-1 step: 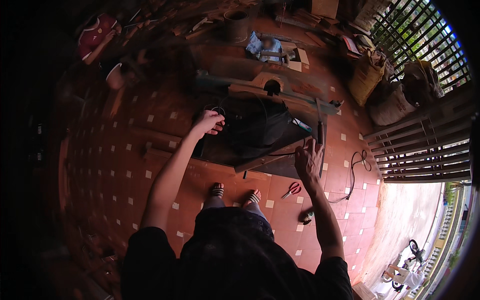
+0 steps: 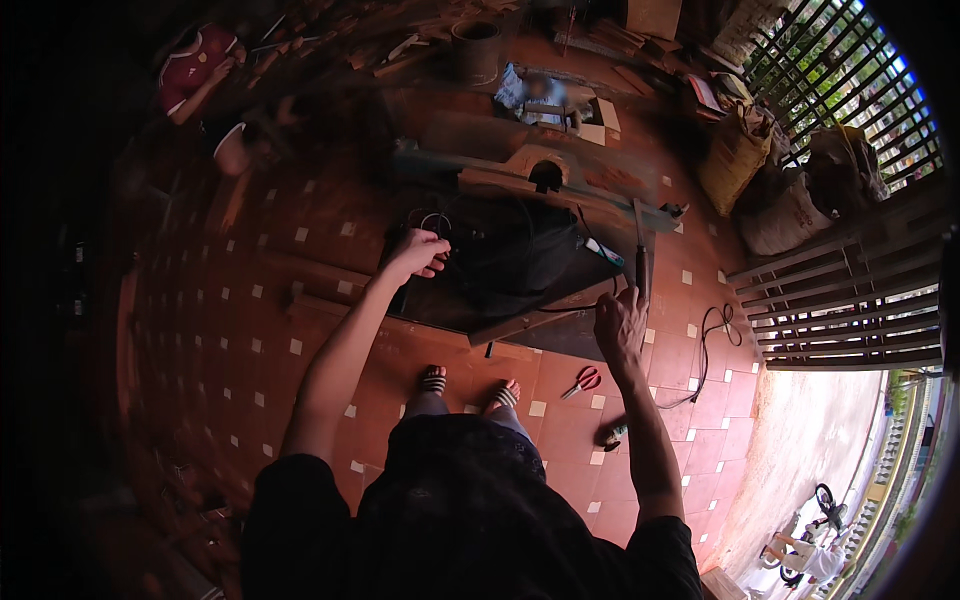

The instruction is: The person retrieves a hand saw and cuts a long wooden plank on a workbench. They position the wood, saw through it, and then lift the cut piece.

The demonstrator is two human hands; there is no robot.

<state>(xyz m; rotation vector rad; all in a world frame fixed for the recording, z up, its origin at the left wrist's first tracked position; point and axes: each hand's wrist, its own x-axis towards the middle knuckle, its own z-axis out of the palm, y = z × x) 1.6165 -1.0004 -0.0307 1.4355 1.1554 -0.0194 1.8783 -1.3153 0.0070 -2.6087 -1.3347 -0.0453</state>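
Note:
My left hand (image 2: 418, 255) is closed in a pinch at the left of a low dark worktable (image 2: 430, 300). A thin pale loop of wire (image 2: 436, 219) stands out of its fingertips. My right hand (image 2: 622, 325) is over the table's near right corner, its fingers curled down on a black cord (image 2: 560, 309). That cord runs left across a wooden board (image 2: 530, 318). Between my hands lies a bundle of black cloth (image 2: 530, 250). A hammer (image 2: 641, 250) and a blue-and-white tool (image 2: 604, 252) lie just beyond my right hand.
Red-handled scissors (image 2: 582, 381) lie on the tiled floor by my feet, near a small dark object (image 2: 613, 433). A loose black cable (image 2: 705, 350) curls at right. Sacks (image 2: 735, 160) stand by the slatted gate (image 2: 850, 310). Another person (image 2: 200, 75) is at far left.
Both hands have shifted slightly toward me, the right one also a little to the right. More of the black cord shows beside the blue-and-white tool.

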